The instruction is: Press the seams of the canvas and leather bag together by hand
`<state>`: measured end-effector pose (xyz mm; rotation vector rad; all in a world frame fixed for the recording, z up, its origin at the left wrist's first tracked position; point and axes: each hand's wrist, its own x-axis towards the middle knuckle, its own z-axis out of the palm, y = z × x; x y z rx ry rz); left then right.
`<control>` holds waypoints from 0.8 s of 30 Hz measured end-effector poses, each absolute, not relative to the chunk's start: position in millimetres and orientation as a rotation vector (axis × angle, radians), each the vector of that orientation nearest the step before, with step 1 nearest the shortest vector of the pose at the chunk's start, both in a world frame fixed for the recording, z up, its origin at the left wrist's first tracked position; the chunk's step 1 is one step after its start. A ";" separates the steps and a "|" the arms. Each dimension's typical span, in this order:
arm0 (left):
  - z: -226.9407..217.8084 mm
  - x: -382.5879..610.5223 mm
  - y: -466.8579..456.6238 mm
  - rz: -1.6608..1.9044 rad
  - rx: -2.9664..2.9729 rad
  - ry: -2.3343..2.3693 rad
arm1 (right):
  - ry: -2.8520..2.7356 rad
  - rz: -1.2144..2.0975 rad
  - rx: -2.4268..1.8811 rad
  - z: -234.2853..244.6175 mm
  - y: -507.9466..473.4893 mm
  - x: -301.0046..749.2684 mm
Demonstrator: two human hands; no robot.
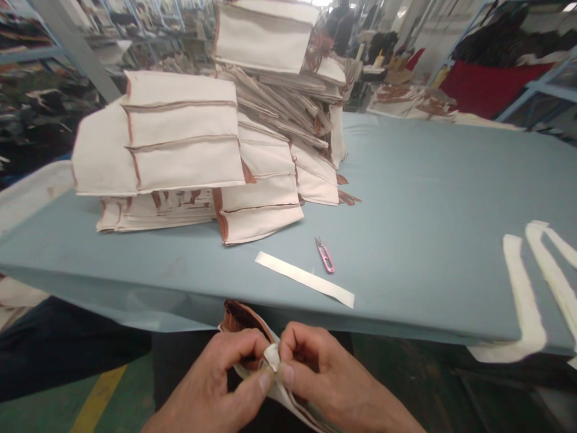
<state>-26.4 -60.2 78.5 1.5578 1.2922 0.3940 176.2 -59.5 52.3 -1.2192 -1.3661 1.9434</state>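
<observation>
Nearest me: left hand [225,379] and right hand [318,367], fingers pinching a white fold [271,355] between them, equally near; its cloth [243,317] at the counter's [406,240] near edge, long axis slanting away-left.

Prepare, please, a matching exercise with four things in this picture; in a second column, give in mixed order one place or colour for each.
Things:
1. snips
2. straight strip
3. bent strips
4. cloth piece

Places and colours:
A. near the picture's right edge
B. held by the left hand and right hand
C. pink handles
D. on the table, between the snips and the near edge

Right pairs: 1-C, 2-D, 3-A, 4-B
</observation>
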 end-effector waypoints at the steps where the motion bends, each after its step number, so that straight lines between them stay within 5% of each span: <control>1: 77.7 -26.7 -60.5 0.383 1.545 1.285 | -1.340 1.975 -1.184 50.9 -59.2 177.0; 24: 57.3 -40.8 -55.1 0.428 1.267 1.073 | -1.909 1.458 -1.424 80.6 -57.3 164.0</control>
